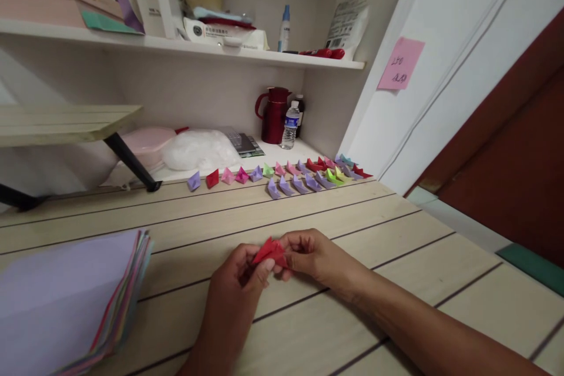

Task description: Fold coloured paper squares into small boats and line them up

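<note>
Both hands meet over the wooden table [396,258] and pinch a small folded piece of red paper [269,251]. My left hand [240,279] grips its left end with thumb and fingers closed. My right hand [311,255] grips the right end, fingers curled. Beyond the hands, two rows of small folded paper boats [299,176] in purple, red, pink and green stand along the table's far edge. A stack of coloured paper sheets [70,299], lilac on top, lies at the near left.
A small wooden riser with black legs [66,123] stands at the left. Behind the table, a shelf holds a red jug [274,114], a water bottle [289,125] and a white bag [200,150]. An upper shelf carries boxes. A pink sticky note [400,63] hangs on the right.
</note>
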`<state>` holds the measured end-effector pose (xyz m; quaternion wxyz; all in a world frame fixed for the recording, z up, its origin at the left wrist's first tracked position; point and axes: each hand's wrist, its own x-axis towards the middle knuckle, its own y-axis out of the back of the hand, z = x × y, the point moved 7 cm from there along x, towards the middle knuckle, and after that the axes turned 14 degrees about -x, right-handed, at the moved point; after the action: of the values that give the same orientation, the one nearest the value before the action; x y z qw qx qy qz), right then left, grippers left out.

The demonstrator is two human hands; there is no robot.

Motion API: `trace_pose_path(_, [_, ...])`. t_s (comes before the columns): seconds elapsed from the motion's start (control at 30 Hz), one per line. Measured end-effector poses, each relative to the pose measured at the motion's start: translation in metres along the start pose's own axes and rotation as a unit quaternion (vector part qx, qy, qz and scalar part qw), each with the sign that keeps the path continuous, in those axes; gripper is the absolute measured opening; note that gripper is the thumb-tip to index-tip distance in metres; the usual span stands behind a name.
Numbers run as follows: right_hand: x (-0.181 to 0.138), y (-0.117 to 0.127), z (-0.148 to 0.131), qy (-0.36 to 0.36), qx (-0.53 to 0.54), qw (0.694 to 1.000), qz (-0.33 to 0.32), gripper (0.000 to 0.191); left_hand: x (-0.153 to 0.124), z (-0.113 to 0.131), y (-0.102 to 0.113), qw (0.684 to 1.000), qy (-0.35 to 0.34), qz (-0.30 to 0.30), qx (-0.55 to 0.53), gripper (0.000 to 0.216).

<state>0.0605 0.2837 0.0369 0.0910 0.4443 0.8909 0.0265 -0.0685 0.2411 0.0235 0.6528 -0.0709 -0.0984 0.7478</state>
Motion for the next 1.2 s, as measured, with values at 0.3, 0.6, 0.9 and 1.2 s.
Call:
trace_pose_path(0.3, [-0.003, -0.006, -0.006, 0.073, -0.002, 0.997, -0.032, 0.051, -0.001, 0.006, 0.005, 0.999, 0.006, 0.04, -0.019, 0.018])
trace_pose_path(0.6, [-0.001, -0.001, -0.002, 0.038, -0.02, 0.998, 0.045, 0.034, -0.002, 0.003, 0.004, 0.999, 0.015, 0.024, 0.023, 0.022])
trace_pose_path(0.9, [-0.003, -0.008, 0.013, -0.037, 0.232, 0.971, 0.034, 0.026, -0.007, 0.018, 0.023, 0.987, -0.073, 0.14, -0.042, 0.029])
trace_pose_path(1.2, [-0.003, -0.001, 0.015, -0.02, 0.252, 0.961, 0.113, 0.021, -0.012, 0.022, 0.012, 0.987, -0.109, 0.118, 0.006, 0.013])
